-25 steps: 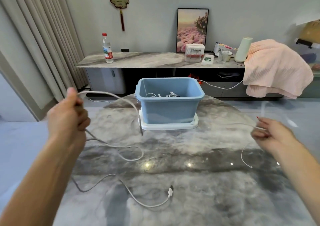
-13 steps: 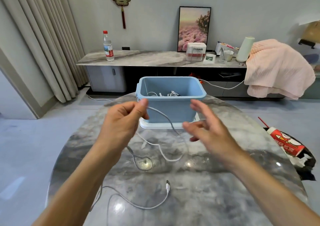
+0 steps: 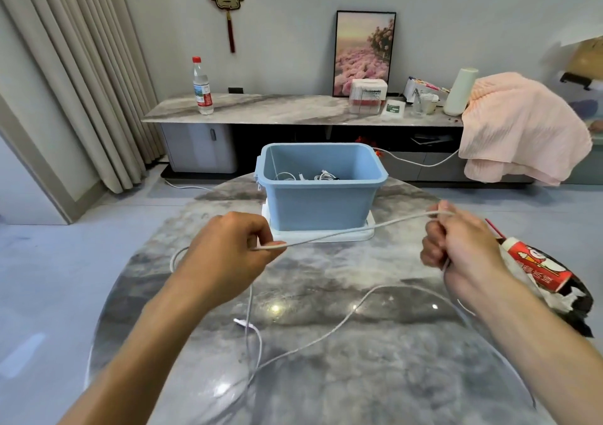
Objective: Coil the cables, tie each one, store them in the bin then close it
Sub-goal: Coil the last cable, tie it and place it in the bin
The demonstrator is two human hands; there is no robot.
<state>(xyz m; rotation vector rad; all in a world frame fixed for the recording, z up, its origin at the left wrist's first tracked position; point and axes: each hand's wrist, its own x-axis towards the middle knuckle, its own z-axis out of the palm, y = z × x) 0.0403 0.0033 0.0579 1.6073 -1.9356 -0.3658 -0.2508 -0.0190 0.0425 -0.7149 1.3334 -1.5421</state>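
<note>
Slack cable now loops on the table nearer the camera than the bin, its plug lying further left than half a second ago. Just before the bin, the left hand and right hand, which were close together with the right fingers spread, have drawn apart; each now grips the cable, a taut stretch running between them. The open bin stands on its white lid, coiled cables inside, unmoved.
</note>
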